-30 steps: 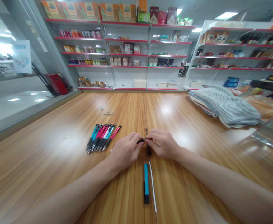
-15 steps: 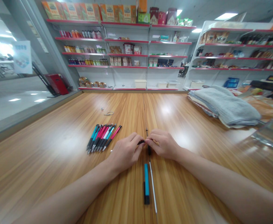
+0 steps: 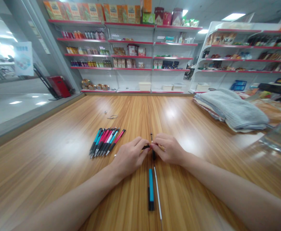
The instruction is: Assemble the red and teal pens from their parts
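A small black pen part (image 3: 145, 147) is pinched by my left hand (image 3: 130, 155), thumb and forefinger closed on it. At its other end the fingertips of my right hand (image 3: 168, 149) are pressed together; most of the part is hidden. Just below the hands lies a black grip sleeve (image 3: 153, 155). Nearer to me are a blue pen barrel with a black clip (image 3: 151, 186) and, beside it on the right, a thin white refill (image 3: 158, 192). Tiny pen pieces (image 3: 151, 135) lie just beyond the fingertips, too small to make out.
Several blue, pink and white pens (image 3: 106, 141) lie side by side left of my hands. A thin ring-like strip (image 3: 112, 117) lies farther back on the wooden table (image 3: 65, 179). Folded cloths (image 3: 231, 107) and a clear container (image 3: 279, 136) are on the right. Stocked shelves (image 3: 130, 57) stand behind.
Slightly more of the black pen part shows between my fingertips. My hands have otherwise stayed in place, and the loose pieces and pens have not moved.
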`<state>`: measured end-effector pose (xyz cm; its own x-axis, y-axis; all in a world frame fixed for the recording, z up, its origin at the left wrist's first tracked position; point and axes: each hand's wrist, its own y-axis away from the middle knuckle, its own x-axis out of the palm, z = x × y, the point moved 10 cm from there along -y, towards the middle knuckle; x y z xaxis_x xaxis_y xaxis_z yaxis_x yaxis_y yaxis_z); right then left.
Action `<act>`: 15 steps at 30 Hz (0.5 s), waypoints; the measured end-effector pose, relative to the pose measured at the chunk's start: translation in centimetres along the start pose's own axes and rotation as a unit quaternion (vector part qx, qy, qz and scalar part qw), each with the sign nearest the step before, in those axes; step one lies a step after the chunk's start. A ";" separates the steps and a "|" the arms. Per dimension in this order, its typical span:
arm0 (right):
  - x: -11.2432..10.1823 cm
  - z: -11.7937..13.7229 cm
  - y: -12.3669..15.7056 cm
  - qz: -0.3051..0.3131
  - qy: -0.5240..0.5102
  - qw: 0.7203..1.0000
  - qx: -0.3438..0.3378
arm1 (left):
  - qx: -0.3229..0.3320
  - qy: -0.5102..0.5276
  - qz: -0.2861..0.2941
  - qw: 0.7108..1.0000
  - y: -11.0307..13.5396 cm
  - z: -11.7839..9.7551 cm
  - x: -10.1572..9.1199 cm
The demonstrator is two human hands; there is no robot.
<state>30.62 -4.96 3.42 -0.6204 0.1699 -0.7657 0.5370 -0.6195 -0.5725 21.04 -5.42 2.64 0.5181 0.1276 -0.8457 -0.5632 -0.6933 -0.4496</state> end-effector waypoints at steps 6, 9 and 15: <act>-0.3 0.1 0.0 -0.003 -0.021 1.000 0.002 | 0.008 -0.003 -0.002 1.000 0.0 -0.2 -0.1; 0.0 0.0 -0.1 -0.001 -0.012 1.000 -0.001 | 0.012 -0.011 0.000 1.000 0.0 -0.3 -0.1; -0.1 -0.2 0.0 -0.005 -0.018 1.000 0.006 | 0.009 -0.022 0.005 1.000 -0.1 -0.2 0.1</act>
<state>30.73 -4.83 3.43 -0.6454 0.1486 -0.7493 0.5246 -0.6268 -0.5761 21.24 -5.50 2.65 0.4846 0.1523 -0.8614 -0.5799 -0.6813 -0.4467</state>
